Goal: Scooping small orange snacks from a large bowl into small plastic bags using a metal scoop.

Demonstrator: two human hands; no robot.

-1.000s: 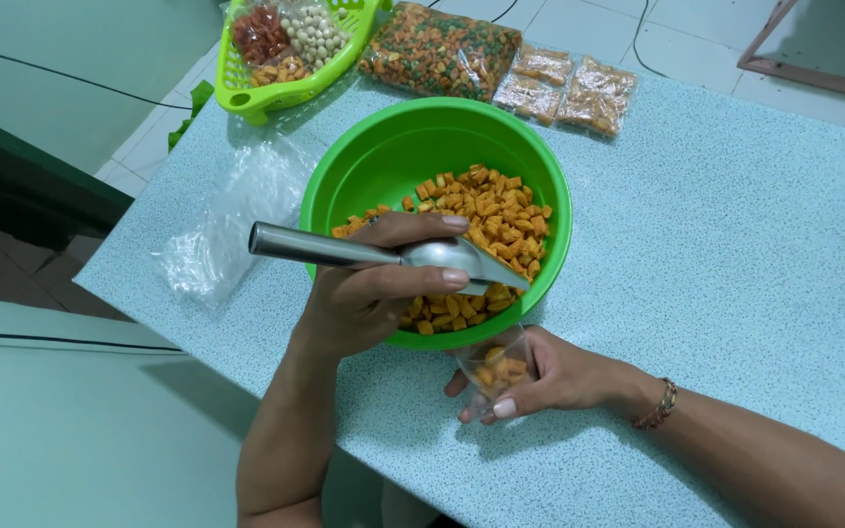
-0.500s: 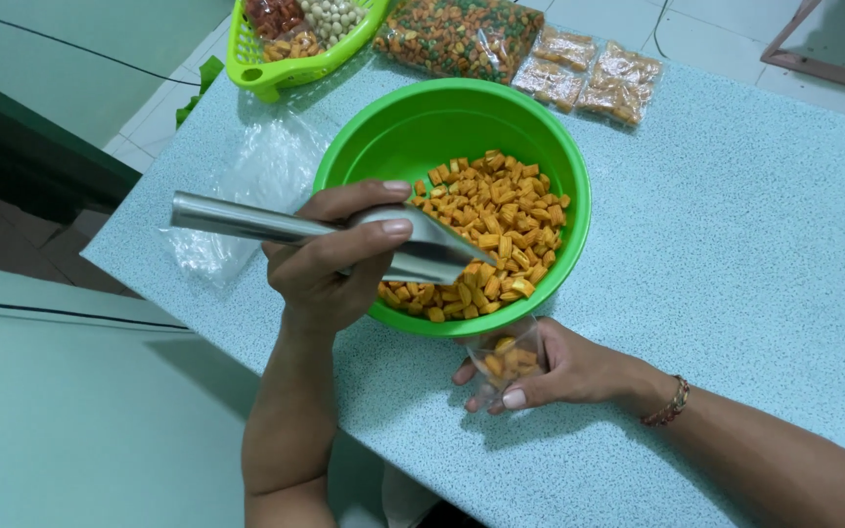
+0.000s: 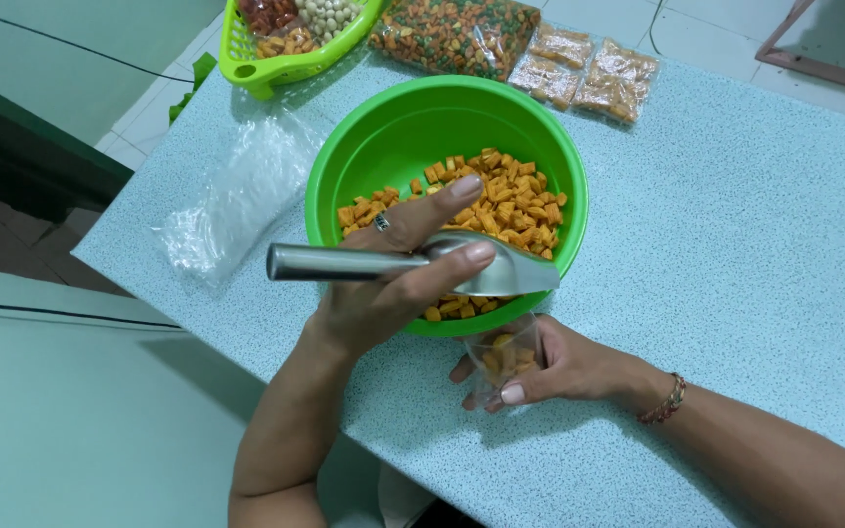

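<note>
The left hand [image 3: 383, 284] grips a metal scoop [image 3: 413, 266] by its handle, the blade tilted over the near rim of the green bowl [image 3: 364, 147] of orange snack pieces [image 3: 501, 200], close to the counter's front edge. Just below, the right hand [image 3: 559, 367] pinches a small clear bag [image 3: 503, 352], partly filled, mouth under the scoop's tip. This looks like the pouring step; next it calls for a steady tilt so pieces drop inside, not onto the speckled counter [image 3: 735, 244].
</note>
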